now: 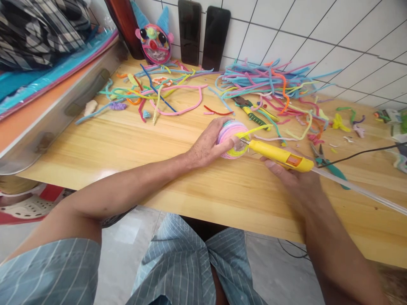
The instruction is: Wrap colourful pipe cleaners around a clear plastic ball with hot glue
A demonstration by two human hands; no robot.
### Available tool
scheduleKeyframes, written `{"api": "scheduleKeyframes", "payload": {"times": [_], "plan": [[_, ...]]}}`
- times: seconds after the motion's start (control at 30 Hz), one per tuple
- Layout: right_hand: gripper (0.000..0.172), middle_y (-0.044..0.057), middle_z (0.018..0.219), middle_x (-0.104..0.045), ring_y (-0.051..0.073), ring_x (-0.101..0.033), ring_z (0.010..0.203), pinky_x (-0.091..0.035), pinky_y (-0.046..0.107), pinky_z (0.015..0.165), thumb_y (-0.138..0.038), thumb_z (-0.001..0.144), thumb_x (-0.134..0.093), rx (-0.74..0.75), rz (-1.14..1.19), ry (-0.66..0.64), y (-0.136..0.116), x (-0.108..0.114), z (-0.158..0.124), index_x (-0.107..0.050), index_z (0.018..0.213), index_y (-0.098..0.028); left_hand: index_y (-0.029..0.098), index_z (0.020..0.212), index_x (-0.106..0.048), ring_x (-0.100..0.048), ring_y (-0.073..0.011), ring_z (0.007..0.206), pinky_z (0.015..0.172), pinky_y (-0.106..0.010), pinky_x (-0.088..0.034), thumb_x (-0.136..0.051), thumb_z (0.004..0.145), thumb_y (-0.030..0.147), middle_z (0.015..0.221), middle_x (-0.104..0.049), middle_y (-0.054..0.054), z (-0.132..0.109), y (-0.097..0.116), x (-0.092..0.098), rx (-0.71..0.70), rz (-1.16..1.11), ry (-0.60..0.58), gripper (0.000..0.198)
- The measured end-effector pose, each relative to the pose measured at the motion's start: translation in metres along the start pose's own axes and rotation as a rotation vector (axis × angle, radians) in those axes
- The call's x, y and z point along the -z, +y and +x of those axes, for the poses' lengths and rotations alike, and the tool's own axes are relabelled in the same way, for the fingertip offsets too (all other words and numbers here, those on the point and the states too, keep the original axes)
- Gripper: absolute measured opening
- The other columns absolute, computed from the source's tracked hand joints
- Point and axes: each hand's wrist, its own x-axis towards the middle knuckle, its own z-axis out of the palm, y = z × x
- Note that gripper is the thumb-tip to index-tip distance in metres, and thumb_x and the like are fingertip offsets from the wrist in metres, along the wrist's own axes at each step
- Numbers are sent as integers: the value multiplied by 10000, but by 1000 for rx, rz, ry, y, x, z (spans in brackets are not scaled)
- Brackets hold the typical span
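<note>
Left hand (206, 146) is closed around the round piece (226, 134), thumb on its front face. Right hand (294, 173) is wrapped on the yellow glue gun (270, 153), nozzle pointed at the piece's yellow ring, beside the left thumb. Piece is above the table (178, 182), mid-width, between the hands.

Room: strip of wood from forearms to the front edge, plus a patch left of the left wrist. Tighter beyond the piece: cutters (254, 116) with yellow-green grips sit just behind it; teal-handled pliers (333, 171) lie right by the right hand. Box (63, 112) bounds the left side, tiled wall (305, 25) the back.

Materials: piece is wound in fuzzy pastel bands, clear shiny stuff inside the ring, loose yellow stem (259, 128) sticking out right. Same fuzzy stems in a pile (254, 80) at the back, bent offcuts left of it. Gun is smooth plastic; clear glue stick (365, 192) out its rear. Two flat black phones (202, 36) and an eared face toy (155, 44) by the wall.

Hidden: gun's grip and most right fingers; piece's far side. Can't tell if nozzle touches. Black cable (359, 154) and glue stick cut off at right.
</note>
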Motion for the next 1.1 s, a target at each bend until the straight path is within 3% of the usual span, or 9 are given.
{"api": "scheduleKeyframes", "payload": {"times": [0.17,0.33,0.6,1.1], "plan": [[230,6,821,-739,211,-680,751,-551,337,644,-484,981,-788,-47,70,14,3,-2,0,-763,901,-270,191,1514,-540,-648,-338,1427,1264,-515,-515,-528,1045,776,1543,-666,-184,0,0,1,7,6,-10,750],[189,1,854,-755,194,-686,749,-541,319,656,-453,946,-834,-13,107,-11,0,0,1,-783,916,-273,174,1514,-536,-643,-337,1446,1278,-509,-510,-520,1051,768,1560,-656,-194,0,0,1,2,-2,-8,753],[132,-10,881,-764,190,-690,769,-531,320,704,-407,975,-794,5,41,-29,3,2,-1,-758,941,-284,162,1528,-530,-623,-339,1490,1301,-499,-495,-496,1043,815,1587,-641,-207,-1,-1,1,-17,27,-9,814],[136,1,897,-767,168,-676,730,-481,313,633,-391,1013,-761,44,-33,-32,4,4,-4,-752,957,-267,155,1522,-524,-654,-327,1432,1252,-475,-526,-494,1066,774,1548,-663,-198,-1,-1,1,-25,41,1,770]]}}
